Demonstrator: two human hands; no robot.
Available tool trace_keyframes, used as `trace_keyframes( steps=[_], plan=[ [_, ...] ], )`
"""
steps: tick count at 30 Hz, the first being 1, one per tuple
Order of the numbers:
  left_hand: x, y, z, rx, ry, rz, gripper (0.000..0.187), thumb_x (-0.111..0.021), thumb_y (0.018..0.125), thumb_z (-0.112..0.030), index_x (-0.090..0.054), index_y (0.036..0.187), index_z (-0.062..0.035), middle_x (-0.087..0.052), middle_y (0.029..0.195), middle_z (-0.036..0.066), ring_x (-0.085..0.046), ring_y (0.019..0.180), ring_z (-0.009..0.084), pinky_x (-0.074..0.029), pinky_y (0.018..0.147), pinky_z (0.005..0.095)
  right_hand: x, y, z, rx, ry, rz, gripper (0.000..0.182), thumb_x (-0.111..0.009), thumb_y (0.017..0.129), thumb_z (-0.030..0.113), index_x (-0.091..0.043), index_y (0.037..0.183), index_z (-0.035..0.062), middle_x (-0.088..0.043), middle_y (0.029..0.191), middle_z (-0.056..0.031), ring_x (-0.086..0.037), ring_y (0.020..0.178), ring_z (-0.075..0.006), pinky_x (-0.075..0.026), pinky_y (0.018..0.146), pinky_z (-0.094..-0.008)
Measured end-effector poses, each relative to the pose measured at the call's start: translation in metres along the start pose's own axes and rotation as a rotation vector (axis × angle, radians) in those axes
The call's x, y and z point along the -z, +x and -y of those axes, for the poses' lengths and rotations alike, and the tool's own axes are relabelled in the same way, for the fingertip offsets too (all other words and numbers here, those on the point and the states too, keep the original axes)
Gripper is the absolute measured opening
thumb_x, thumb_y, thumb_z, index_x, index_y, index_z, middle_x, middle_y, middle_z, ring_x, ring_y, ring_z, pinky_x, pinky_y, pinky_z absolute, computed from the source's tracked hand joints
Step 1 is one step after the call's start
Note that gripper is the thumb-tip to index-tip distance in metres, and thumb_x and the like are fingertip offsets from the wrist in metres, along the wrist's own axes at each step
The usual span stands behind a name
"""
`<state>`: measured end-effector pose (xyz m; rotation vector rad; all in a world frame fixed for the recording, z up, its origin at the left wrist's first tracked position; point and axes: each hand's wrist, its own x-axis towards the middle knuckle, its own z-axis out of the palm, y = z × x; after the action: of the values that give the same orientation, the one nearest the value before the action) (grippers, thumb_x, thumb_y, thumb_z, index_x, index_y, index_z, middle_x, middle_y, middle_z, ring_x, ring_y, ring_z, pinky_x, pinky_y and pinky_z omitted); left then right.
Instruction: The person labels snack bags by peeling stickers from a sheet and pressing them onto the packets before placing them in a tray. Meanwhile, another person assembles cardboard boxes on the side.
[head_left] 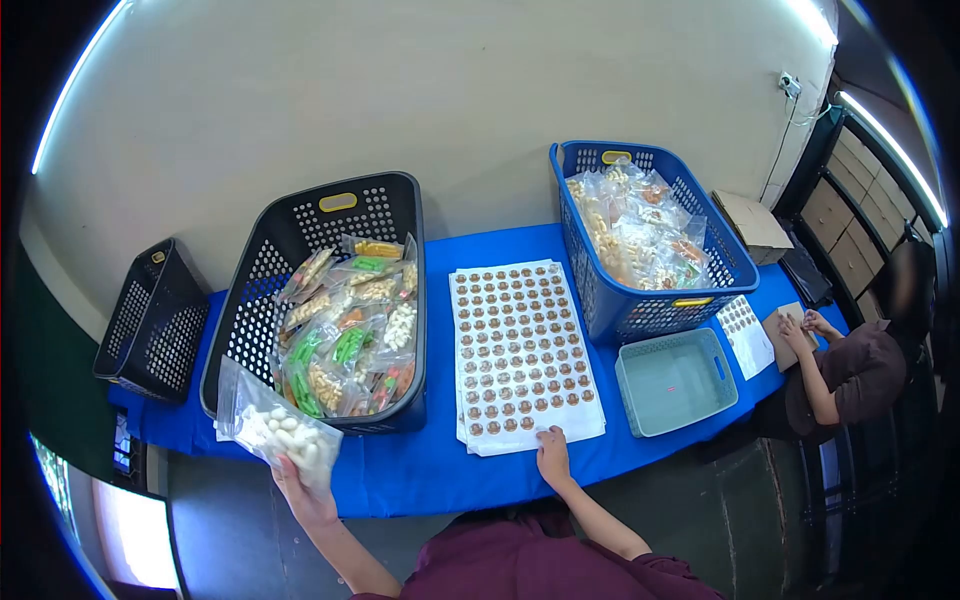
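My left hand (304,492) grips a clear zip bag (290,430) of white, rounded pieces, held up at the front rim of the black basket (412,300). That basket holds many clear bags with green, white, tan and reddish contents. My right hand (552,458) is at the lower edge of a stack of sticker sheets (522,350). Its fingers are drawn together on the paper beside the bottom row of round brown stickers; whatever is between them is too small to make out.
Behind right stands a blue basket (740,265) full of bags. Near it are a pale green tray (632,410), another sticker sheet (755,352) and a cardboard box (750,222). A smaller black basket (175,350) stands left. A co-worker (850,375) handles brown card at right.
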<state>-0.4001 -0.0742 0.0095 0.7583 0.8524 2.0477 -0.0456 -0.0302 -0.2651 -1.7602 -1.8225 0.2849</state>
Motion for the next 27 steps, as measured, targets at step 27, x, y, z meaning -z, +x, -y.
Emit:
trace_keyframes(
  steps=[27],
  plan=[
    [-0.157, -0.079, 0.164, 0.735, 0.341, 0.660, 0.033, -0.055, 0.086, -0.028, -0.056, 0.101, 0.0013, -0.061, 0.085, 0.003, -0.054, 0.074, 0.0054, -0.044, 0.063, 0.0203, 0.234, 0.072, 0.115, -0.244, 1.163, 0.127, 0.024, -0.060, 0.077, -0.002, -0.054, 0.100, -0.0031, -0.059, 0.078, -0.0049, -0.054, 0.072, -0.0074, -0.041, 0.066, -0.0192]
  ],
)
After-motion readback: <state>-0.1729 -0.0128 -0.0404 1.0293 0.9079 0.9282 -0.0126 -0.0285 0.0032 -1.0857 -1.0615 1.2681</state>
